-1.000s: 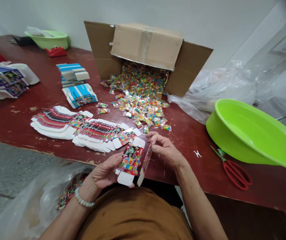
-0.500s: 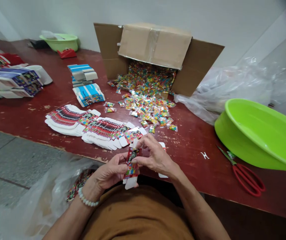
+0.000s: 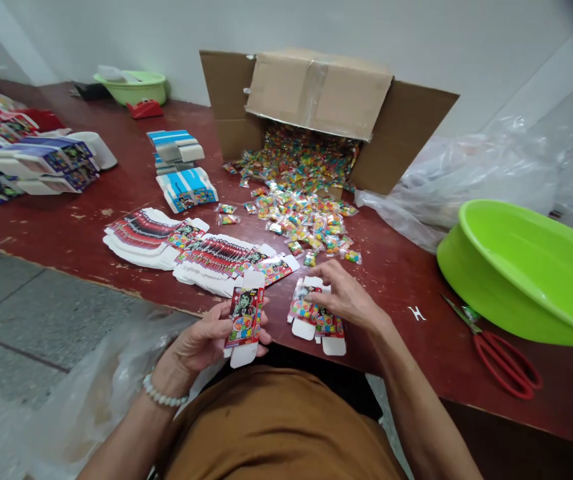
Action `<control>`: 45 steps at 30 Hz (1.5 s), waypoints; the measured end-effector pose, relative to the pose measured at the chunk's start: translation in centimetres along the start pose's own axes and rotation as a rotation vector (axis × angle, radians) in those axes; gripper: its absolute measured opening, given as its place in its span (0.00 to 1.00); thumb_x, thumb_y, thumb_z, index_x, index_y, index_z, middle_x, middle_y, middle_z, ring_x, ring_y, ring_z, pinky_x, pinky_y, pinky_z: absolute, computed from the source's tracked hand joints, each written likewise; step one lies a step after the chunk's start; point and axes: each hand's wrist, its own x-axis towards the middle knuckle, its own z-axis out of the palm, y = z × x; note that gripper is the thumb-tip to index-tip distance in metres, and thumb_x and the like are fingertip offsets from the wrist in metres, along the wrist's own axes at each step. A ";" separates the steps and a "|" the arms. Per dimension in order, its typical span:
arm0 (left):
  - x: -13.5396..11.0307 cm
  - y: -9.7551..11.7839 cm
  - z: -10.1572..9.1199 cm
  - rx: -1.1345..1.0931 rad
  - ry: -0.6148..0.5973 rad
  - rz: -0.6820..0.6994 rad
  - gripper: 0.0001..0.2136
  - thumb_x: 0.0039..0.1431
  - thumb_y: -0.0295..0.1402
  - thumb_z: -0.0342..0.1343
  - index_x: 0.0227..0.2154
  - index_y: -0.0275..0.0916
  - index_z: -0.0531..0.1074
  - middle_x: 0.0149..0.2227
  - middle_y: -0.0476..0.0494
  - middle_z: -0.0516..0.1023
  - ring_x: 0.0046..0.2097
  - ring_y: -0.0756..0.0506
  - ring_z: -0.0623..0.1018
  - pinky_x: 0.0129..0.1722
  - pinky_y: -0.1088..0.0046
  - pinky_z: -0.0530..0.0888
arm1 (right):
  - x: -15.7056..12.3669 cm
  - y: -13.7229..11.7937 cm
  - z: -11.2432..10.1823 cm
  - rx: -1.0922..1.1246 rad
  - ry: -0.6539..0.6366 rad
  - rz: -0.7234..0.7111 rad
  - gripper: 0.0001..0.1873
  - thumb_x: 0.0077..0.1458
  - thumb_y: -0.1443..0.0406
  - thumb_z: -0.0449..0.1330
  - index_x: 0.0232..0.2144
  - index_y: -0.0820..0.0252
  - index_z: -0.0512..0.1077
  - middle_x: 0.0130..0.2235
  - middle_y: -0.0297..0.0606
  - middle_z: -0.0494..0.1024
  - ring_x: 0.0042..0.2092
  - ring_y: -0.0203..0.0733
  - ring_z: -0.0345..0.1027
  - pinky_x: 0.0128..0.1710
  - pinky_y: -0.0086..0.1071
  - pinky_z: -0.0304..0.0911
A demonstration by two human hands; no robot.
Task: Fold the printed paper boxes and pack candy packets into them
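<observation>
A small red printed carton [image 3: 244, 317] with white end flaps sticking out is in my left hand [image 3: 206, 340], pinched between thumb and fingers above the table's front edge. My right hand [image 3: 349, 297] is over two similar cartons at the edge. Its thumb and forefinger are apart, close to the top of the nearer-left carton [image 3: 300, 310], which is slightly blurred. The other carton [image 3: 330, 325] lies partly beneath that hand. Left of them, a fanned row of flat red cartons [image 3: 216, 260] lies on the red table [image 3: 386, 353].
Wrapped candies [image 3: 311, 220] spill from a cardboard box [image 3: 316, 93] lying on its side. At right are a green basin [image 3: 521, 280] and red-handled scissors [image 3: 509, 363]. Blue cartons [image 3: 186, 187] and purple cartons [image 3: 46, 163] stand at left; plastic bags [image 3: 481, 167] lie behind.
My hands have moved apart. My left hand keeps a carton and has shifted left; my right hand has gone right to the table edge, where a second carton now lies beside the first.
</observation>
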 end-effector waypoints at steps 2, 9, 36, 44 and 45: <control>-0.1 -0.1 0.3 0.029 -0.003 0.002 0.28 0.47 0.31 0.74 0.53 0.35 0.78 0.46 0.34 0.85 0.45 0.32 0.85 0.46 0.53 0.82 | 0.0 -0.9 1.0 -0.034 0.056 -0.025 0.16 0.55 0.62 0.70 0.45 0.55 0.75 0.45 0.38 0.73 0.42 0.42 0.68 0.43 0.37 0.65; 0.9 -0.5 2.0 0.092 -0.037 -0.021 0.25 0.46 0.33 0.76 0.49 0.38 0.80 0.42 0.36 0.87 0.41 0.36 0.87 0.42 0.59 0.84 | -1.2 -5.8 5.1 0.114 0.006 -0.292 0.22 0.54 0.62 0.72 0.49 0.54 0.72 0.48 0.38 0.69 0.47 0.42 0.66 0.46 0.35 0.66; -0.7 -0.5 0.2 0.066 0.043 0.034 0.26 0.44 0.33 0.75 0.49 0.35 0.81 0.43 0.36 0.86 0.42 0.33 0.86 0.43 0.56 0.84 | 1.1 -3.0 3.5 0.158 -0.073 -0.014 0.20 0.56 0.59 0.68 0.49 0.57 0.73 0.42 0.37 0.75 0.38 0.38 0.67 0.39 0.34 0.64; 0.3 -0.7 2.7 0.195 0.093 0.095 0.15 0.47 0.35 0.75 0.39 0.36 0.84 0.27 0.42 0.85 0.28 0.45 0.83 0.30 0.76 0.80 | -0.6 -6.8 6.7 0.747 -0.265 0.150 0.32 0.44 0.54 0.75 0.48 0.59 0.72 0.40 0.36 0.77 0.35 0.37 0.71 0.35 0.31 0.68; 0.3 -0.7 2.8 0.203 0.108 0.109 0.15 0.47 0.35 0.75 0.38 0.37 0.84 0.27 0.42 0.85 0.28 0.46 0.83 0.30 0.76 0.80 | -0.6 -6.8 6.9 0.795 -0.271 0.169 0.30 0.43 0.53 0.75 0.46 0.59 0.73 0.38 0.35 0.77 0.34 0.37 0.71 0.33 0.31 0.68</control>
